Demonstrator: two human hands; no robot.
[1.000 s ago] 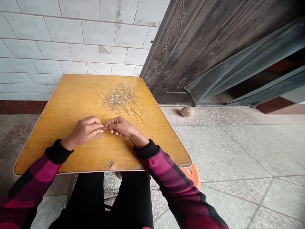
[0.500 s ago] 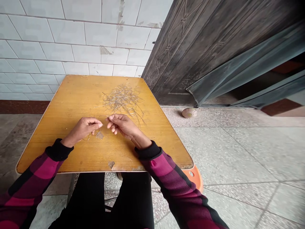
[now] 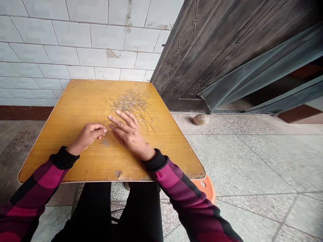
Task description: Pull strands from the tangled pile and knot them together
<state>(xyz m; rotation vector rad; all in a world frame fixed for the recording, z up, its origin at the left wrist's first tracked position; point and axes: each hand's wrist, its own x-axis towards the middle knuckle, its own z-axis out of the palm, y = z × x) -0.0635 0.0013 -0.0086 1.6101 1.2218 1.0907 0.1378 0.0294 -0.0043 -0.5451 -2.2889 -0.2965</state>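
My left hand [image 3: 89,135] is closed in a pinch on a thin wire [image 3: 94,146], which trails below the fingers and curves above them in a fine arc. The pinch is above the table, left of its middle. My right hand [image 3: 128,134] is turned back up with its fingers spread, close to the left fingertips and near the tangled wire pile [image 3: 131,101]. No wire shows in the right hand, though its palm side is hidden. Thin curled strands make up the pile, some with loose ends sticking out.
The yellow wooden table [image 3: 83,97] has a chipped front edge. Beyond it is a white tiled wall [image 3: 83,55]. On the right stand a dark carved door [image 3: 196,50] and a hanging curtain [image 3: 234,80]. A roundish object [image 3: 201,119] lies on the floor. An orange seat [image 3: 208,188] shows beside the table corner.
My right hand has gone from curled fingers by the left fingertips to spread fingers, rolling palm down. The left hand keeps its pinch and has barely moved.
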